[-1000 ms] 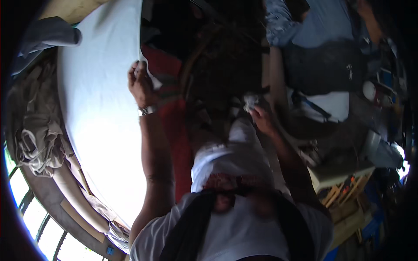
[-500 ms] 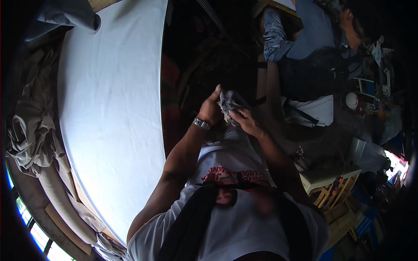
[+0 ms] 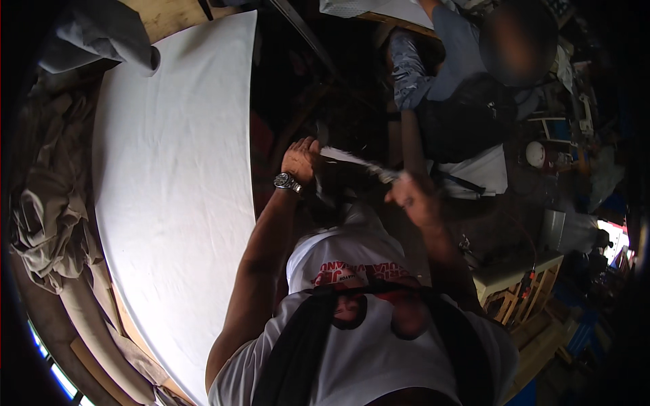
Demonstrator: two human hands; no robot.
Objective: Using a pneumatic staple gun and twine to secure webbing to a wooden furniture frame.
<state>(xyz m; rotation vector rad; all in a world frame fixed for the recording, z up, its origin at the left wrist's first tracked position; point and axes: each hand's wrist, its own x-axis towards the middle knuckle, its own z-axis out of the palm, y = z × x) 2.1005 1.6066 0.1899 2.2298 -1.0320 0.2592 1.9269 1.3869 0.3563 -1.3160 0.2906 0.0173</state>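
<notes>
A narrow, pale strip of cloth (image 3: 355, 161) with a frayed edge is pulled out between my two hands, in front of my body. My left hand (image 3: 301, 157), with a metal watch on its wrist, is closed in a fist around one end. A grey bit of the cloth hangs below that fist. My right hand (image 3: 416, 197) is closed at the other end, slightly blurred by motion. On my left lies a long white sheet of fabric (image 3: 176, 169), spread flat; neither hand touches it.
Crumpled brown cloth (image 3: 54, 223) lies beyond the white sheet, and grey fabric (image 3: 101, 37) at its far end. A person in grey (image 3: 447, 71) sits at the far right. A small pale-topped wooden table (image 3: 518, 276) stands near my right elbow.
My hands, close together on the bunched cloth before, have moved apart, left hand leftward and right hand rightward. The cloth is now drawn out into a strip between them.
</notes>
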